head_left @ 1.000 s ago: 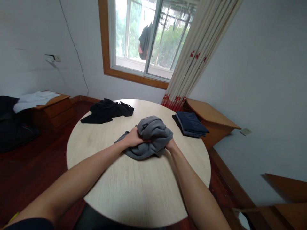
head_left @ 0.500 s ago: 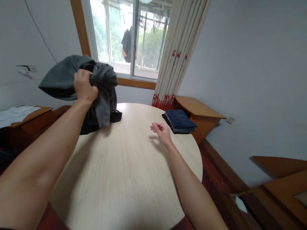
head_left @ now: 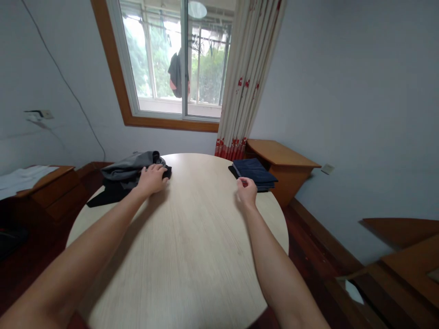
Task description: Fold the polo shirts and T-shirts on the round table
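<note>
The round, pale wood-grained bench (head_left: 185,237) spreads out from the wearer, its near part lying under both forearms. Toward the bench's far right, the right hand (head_left: 247,192) hovers low and loosely curled, a gap showing between its thumb and fingers. Toward the bench's far left, the left hand (head_left: 152,179) has its fingers apart, spread at the edge of a crumpled grey garment (head_left: 128,165); whether they press on the cloth cannot be told. That garment lies heaped at the bench's far left edge, over a black garment (head_left: 110,195) that shows below it. Just past the right hand, at the bench's far right edge, sits a neat stack of folded dark clothes (head_left: 254,171), navy on top. Left of the bench stands a wooden nightstand (head_left: 61,196) with white cloth (head_left: 25,177) on it. Beyond the bench's right edge is a wooden cabinet (head_left: 283,155). Behind the bench hangs a cream curtain (head_left: 243,87) with red flowers, beside a sliding window (head_left: 151,77).
</note>
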`<action>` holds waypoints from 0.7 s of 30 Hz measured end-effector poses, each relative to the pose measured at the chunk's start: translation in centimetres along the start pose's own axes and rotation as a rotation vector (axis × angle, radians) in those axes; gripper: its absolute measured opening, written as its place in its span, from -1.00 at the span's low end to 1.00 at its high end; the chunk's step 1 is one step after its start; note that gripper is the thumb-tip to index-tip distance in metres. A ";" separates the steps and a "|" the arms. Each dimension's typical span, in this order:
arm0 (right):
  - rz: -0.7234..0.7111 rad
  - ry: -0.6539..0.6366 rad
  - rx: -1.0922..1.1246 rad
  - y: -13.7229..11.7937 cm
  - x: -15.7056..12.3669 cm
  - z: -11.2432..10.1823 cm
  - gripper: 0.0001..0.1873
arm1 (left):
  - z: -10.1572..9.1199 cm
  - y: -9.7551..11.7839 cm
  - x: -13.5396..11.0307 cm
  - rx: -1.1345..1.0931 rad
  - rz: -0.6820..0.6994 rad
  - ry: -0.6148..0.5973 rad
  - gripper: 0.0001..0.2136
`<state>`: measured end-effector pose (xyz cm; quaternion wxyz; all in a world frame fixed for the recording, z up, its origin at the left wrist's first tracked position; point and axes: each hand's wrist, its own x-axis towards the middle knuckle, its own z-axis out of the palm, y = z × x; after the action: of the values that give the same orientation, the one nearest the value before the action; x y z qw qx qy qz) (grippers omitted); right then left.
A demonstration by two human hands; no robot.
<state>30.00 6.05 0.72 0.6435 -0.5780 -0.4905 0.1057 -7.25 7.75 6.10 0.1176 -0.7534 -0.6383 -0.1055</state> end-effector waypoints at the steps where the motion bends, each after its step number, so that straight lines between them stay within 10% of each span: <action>1: 0.004 0.050 -0.031 0.6 0.4 -0.3 -0.70 | 0.6 1.1 -0.8 -0.037 0.036 0.020 -0.53; 9: 0.094 0.072 -0.180 4.0 1.0 -0.6 -0.64 | 7.4 4.1 -5.6 -0.241 0.165 -0.188 -0.51; 21: 0.079 -0.154 -0.538 5.8 1.4 -0.6 -0.48 | 6.0 3.9 -6.4 -0.303 0.184 -0.272 -0.52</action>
<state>33.61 8.46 -3.35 0.4230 -0.7371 -0.5255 0.0404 -4.41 2.99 -1.80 -0.0750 -0.8249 -0.5535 -0.0867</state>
